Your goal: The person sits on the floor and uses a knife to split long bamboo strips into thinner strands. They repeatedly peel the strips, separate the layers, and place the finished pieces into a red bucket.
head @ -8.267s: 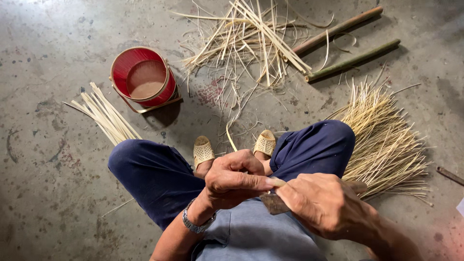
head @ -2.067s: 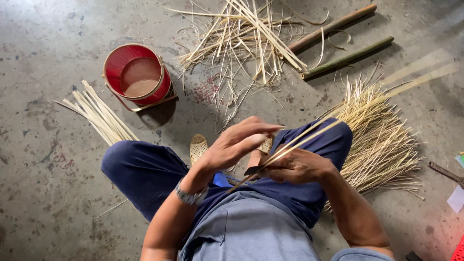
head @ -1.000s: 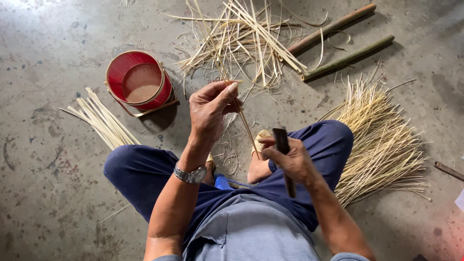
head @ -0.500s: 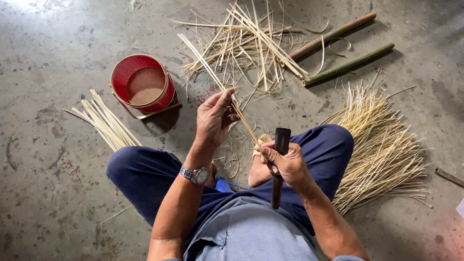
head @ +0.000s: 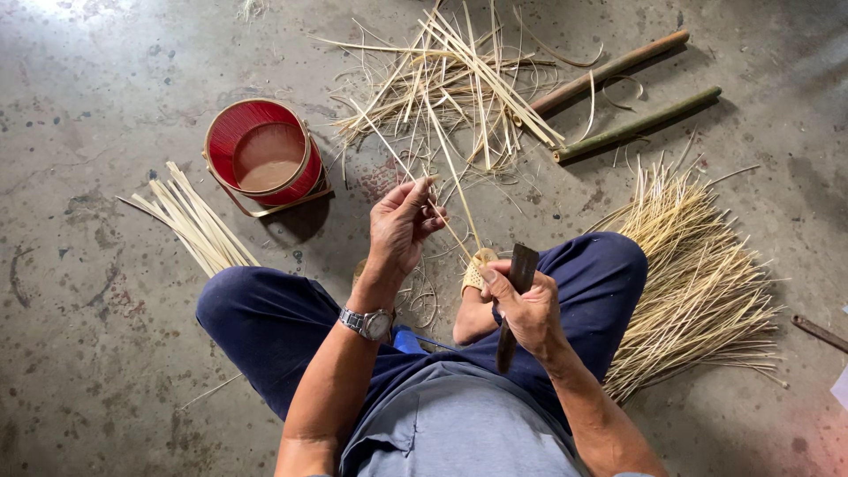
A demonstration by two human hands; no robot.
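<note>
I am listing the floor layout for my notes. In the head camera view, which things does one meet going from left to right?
Bundle of pale strips → red round container → left hand holding a thin strip → right hand gripping a dark knife → fanned heap of fine splints → dark tool at the right edge.

Left hand [head: 402,225] raised, fingers pinched; right hand [head: 521,305] fisted (lower).
</note>
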